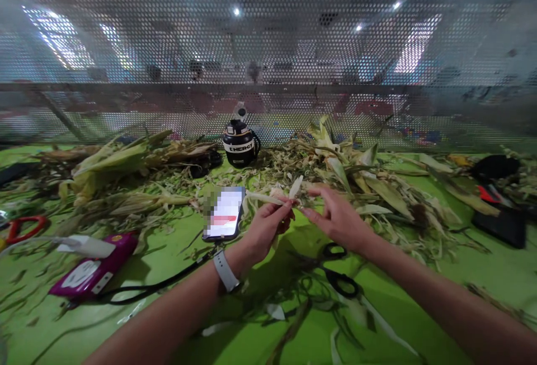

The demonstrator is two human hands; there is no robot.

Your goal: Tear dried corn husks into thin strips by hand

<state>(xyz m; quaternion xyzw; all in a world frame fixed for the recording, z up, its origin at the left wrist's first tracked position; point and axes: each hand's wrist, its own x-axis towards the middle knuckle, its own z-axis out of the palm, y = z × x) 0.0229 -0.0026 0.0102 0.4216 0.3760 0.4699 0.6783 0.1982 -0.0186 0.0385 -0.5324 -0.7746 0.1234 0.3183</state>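
Observation:
My left hand (268, 225), with a watch on a pale strap (225, 271) at the wrist, pinches a pale strip of corn husk (296, 187) between thumb and fingers. Just to its right, my right hand (339, 218) holds its thumb and forefinger apart, close to the husk. Whether a thin shred runs between the two hands is too small to make out. Below the hands lie black-handled scissors (342, 284), their blades in shadow. A lit phone (224, 214) rests left of my left hand.
Dried husk heaps lie left (117, 166) and right (377, 183). A black jug (239, 144) stands before a perforated metal screen (272, 35). A purple box (94, 270) with a white plug and cable, red-handled scissors (26, 229) and a black pouch (501, 222) lie on the green table (168, 264).

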